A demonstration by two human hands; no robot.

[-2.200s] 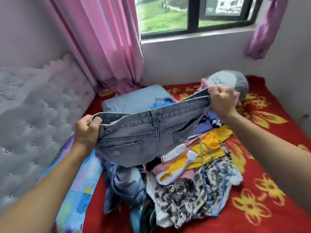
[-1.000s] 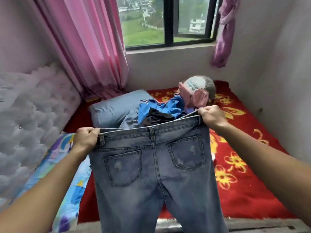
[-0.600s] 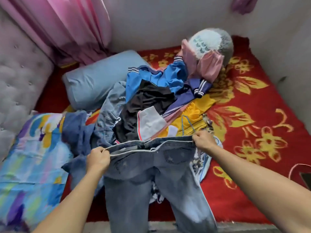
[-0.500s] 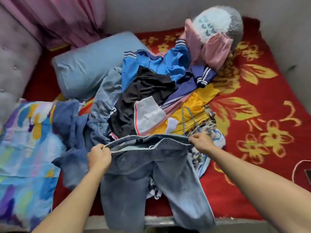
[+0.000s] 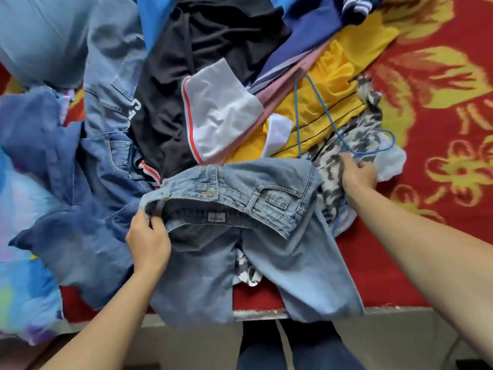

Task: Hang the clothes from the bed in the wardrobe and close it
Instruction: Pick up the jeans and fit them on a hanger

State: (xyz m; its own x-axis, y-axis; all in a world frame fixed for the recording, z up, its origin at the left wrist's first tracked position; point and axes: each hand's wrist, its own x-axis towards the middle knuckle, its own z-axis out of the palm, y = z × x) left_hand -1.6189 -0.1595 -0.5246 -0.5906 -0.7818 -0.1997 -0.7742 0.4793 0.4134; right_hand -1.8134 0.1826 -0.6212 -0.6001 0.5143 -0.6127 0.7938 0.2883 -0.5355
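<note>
Light blue jeans (image 5: 280, 247) lie on the bed's near edge, waistband open toward me, legs hanging over the edge. My left hand (image 5: 148, 236) grips the left end of the waistband. My right hand (image 5: 358, 173) is off the jeans and closes its fingers on a thin blue wire hanger (image 5: 314, 102) that lies over the pile. The pile holds a black garment (image 5: 202, 44), a yellow one (image 5: 320, 102), a patterned grey-white one (image 5: 346, 145) and darker jeans (image 5: 112, 156).
A red floral blanket (image 5: 440, 116) covers the bed. A pale blue pillow (image 5: 40, 36) sits at the upper left, a multicoloured quilt (image 5: 21, 276) at the left. The bed's grey front edge (image 5: 400, 313) runs below, with my legs beneath it.
I lowered the held-up jeans onto the bed. My right hand let go of the waistband and moved right onto the blue hanger. The camera tilted down and closer.
</note>
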